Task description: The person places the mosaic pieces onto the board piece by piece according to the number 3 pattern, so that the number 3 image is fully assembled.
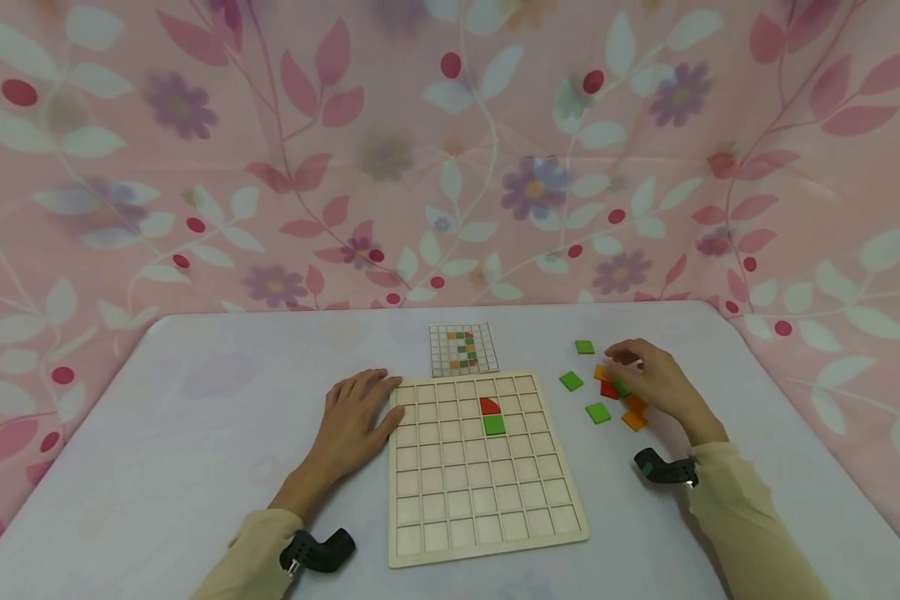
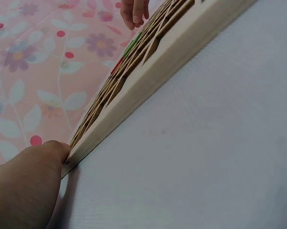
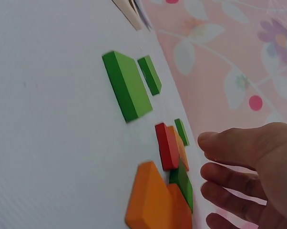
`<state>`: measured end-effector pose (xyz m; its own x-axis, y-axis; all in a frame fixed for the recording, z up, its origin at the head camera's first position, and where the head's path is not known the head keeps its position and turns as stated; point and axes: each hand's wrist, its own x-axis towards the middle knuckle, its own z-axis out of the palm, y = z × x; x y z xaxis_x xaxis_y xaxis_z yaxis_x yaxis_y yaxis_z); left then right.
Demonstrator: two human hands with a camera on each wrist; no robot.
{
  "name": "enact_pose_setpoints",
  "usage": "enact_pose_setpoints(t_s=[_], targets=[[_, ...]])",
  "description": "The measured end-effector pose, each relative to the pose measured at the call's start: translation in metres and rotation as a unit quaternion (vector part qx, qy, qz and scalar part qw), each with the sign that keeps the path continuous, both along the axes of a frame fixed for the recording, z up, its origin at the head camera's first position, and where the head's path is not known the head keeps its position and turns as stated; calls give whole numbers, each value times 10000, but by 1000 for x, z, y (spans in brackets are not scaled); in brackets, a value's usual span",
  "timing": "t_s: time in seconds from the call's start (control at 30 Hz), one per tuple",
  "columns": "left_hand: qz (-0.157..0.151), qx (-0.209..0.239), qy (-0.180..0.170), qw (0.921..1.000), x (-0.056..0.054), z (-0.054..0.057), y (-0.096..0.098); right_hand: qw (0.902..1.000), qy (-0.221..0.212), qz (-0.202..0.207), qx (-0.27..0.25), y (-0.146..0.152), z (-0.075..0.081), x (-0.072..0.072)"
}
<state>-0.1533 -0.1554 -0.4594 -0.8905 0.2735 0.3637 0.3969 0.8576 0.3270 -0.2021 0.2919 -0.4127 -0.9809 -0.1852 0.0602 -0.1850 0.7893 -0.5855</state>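
A pale wooden grid board [image 1: 457, 477] lies on the table, with a red curved-edge tile [image 1: 489, 407] and a green square tile [image 1: 494, 425] set in neighbouring cells of one column. My left hand [image 1: 351, 427] rests at the board's upper left edge; in the left wrist view its thumb [image 2: 26, 176] touches the rim. Above a loose group of tiles to the board's right hovers my right hand [image 1: 660, 385], fingers slightly bent and nothing between them. Beneath it are a red tile [image 3: 167, 147], a dark green tile [image 3: 181, 183] and orange tiles [image 3: 148, 200].
Behind the board lies a pattern card [image 1: 439, 357] with a coloured design on a grid. Separate green tiles [image 1: 598, 412] are spread left of the group, and another green tile [image 1: 584, 347] lies farther back. A floral cloth [image 1: 390, 167] hangs behind the white table [image 1: 217, 433].
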Motion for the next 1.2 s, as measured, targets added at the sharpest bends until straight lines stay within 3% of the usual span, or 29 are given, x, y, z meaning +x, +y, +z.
enact_pose_setpoints(t_s=[0.43, 0.77, 1.2], targets=[[4, 9, 5, 10000, 1, 2, 0, 9991, 256, 275, 219, 8, -6, -4], [-38, 35, 121, 9999, 1, 1, 0, 9988, 365, 199, 261, 6, -11, -6], [-64, 77, 183, 9998, 1, 1, 0, 9988, 138, 344, 326, 9, -10, -6]])
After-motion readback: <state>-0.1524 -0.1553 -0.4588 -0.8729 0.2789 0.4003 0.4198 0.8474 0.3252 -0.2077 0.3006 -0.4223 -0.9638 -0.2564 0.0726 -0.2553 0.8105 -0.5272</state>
